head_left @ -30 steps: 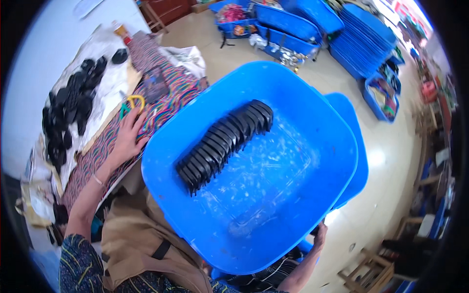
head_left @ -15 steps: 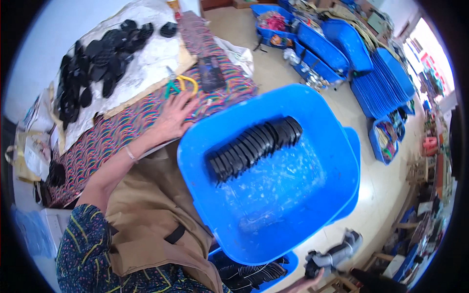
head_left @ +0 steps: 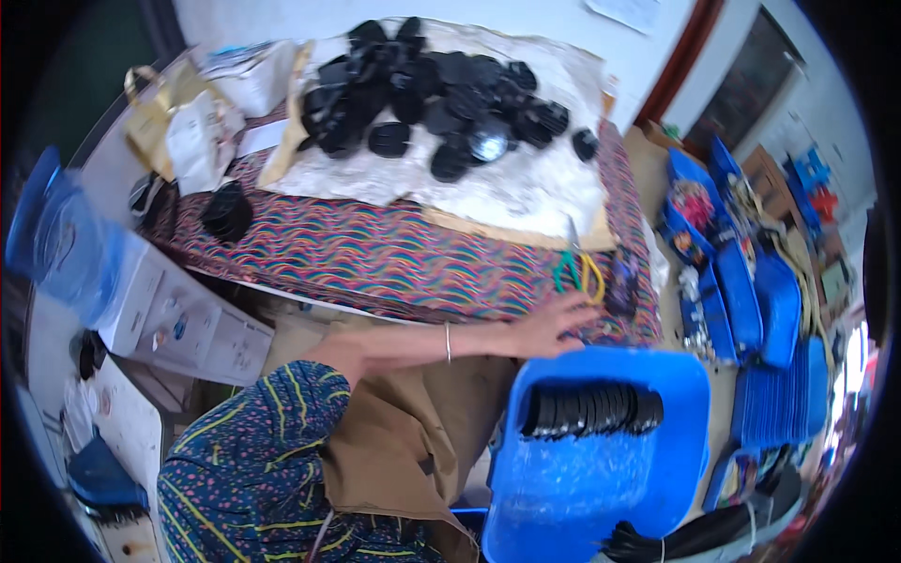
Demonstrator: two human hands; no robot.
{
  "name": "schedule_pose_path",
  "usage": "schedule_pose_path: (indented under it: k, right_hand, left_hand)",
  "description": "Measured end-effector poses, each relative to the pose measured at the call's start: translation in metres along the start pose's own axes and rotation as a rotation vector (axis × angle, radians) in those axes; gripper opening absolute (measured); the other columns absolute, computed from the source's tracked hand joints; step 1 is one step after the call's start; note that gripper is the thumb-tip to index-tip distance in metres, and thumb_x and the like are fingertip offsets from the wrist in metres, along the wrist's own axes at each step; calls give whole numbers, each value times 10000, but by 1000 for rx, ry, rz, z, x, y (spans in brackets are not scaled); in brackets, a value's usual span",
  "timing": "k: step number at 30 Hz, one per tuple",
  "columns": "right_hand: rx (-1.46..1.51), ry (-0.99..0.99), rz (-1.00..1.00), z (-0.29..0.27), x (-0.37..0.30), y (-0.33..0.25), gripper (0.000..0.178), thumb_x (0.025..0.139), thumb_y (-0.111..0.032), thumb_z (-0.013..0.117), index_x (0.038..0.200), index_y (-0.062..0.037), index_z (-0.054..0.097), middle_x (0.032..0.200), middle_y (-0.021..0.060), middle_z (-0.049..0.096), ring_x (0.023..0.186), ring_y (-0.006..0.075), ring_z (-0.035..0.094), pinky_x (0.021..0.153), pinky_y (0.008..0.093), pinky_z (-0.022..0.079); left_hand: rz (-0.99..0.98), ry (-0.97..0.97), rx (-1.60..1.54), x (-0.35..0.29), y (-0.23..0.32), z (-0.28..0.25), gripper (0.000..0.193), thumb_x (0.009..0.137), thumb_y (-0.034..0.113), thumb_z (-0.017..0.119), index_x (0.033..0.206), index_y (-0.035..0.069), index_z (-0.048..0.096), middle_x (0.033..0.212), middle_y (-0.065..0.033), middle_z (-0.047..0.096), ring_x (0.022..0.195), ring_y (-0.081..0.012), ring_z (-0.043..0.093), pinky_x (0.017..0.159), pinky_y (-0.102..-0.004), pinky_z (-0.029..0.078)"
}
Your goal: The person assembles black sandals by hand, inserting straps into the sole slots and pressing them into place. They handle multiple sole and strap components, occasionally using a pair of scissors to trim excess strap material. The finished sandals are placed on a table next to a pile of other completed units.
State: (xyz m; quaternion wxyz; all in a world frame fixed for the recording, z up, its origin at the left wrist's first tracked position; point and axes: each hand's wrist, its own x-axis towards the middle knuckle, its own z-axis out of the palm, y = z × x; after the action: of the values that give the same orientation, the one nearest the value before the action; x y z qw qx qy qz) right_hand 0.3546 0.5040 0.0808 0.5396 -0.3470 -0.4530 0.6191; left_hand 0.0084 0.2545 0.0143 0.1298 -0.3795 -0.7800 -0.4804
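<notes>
My left hand (head_left: 549, 328) reaches across to the table's right front corner, palm down with fingers spread. It holds nothing. Its fingertips lie just below scissors (head_left: 584, 274) with one green and one yellow handle. Against the table edge, beneath that hand, stands a blue plastic tub (head_left: 601, 530). Inside it a row of black curved pieces (head_left: 593, 411) lies packed side by side along the far wall. At the lower right, a bundle of long black strips (head_left: 690, 537) with a pale tie reaches over the tub's rim. My right hand is out of sight.
Many loose black oval pieces (head_left: 450, 103) lie heaped on a white cloth on the patterned table (head_left: 394, 253). Blue bins (head_left: 737, 300) and a stack of blue tubs (head_left: 781, 399) stand at the right. Paper bags (head_left: 155, 127) sit at the table's left end.
My view has swung left, so the table and tub appear shifted. The left hand stays by the scissors. The black bundle has come up beside the tub, and my right hand has left the view.
</notes>
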Motion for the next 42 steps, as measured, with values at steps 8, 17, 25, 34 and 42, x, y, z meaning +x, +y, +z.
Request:
schedule_pose_path:
  k: [8, 17, 25, 34, 42]
  right_hand:
    - [14, -391, 241, 139, -103, 40, 698, 752, -429, 715, 1245, 42, 566, 1268, 268, 565, 1123, 387, 571, 930, 536, 488]
    - [64, -1093, 501, 242, -224, 94, 707, 725, -378, 738, 1263, 32, 531, 1205, 189, 586, 1076, 324, 597, 928, 477, 501]
    - [-177, -1369, 442, 295, -309, 89, 839, 625, -289, 794, 1318, 49, 462, 1213, 149, 557, 1081, 277, 563, 985, 413, 438]
    - [-498, -1635, -854, 324, -354, 84, 848, 615, -243, 843, 1327, 38, 478, 1166, 211, 580, 1043, 366, 576, 901, 447, 462]
    - [-385, -1788, -1093, 310, -380, 51, 726, 736, -459, 794, 1281, -39, 561, 1265, 222, 529, 1048, 383, 545, 872, 488, 456]
  left_hand:
    - [-167, 168, -517, -34, 55, -162, 509, 892, 181, 727, 1345, 33, 548, 1133, -127, 660, 1014, -192, 660, 847, -337, 548]
    - [-592, 744, -319, -184, 47, -390, 329, 944, 150, 649, 1254, 39, 631, 1012, -52, 694, 948, -147, 667, 832, -296, 536]
    - [-744, 600, -707, -220, 49, -394, 546, 956, 219, 635, 1438, 36, 457, 1209, -86, 646, 1057, -173, 640, 927, -324, 504]
    - [-530, 559, -1034, -174, 14, -344, 740, 954, 374, 630, 1504, 15, 288, 1372, -81, 514, 1268, -164, 481, 1077, -340, 366]
    - [-630, 611, -1378, -199, -32, -333, 741, 845, 253, 710, 1453, 5, 368, 1369, -130, 537, 1242, -238, 546, 1065, -388, 433]
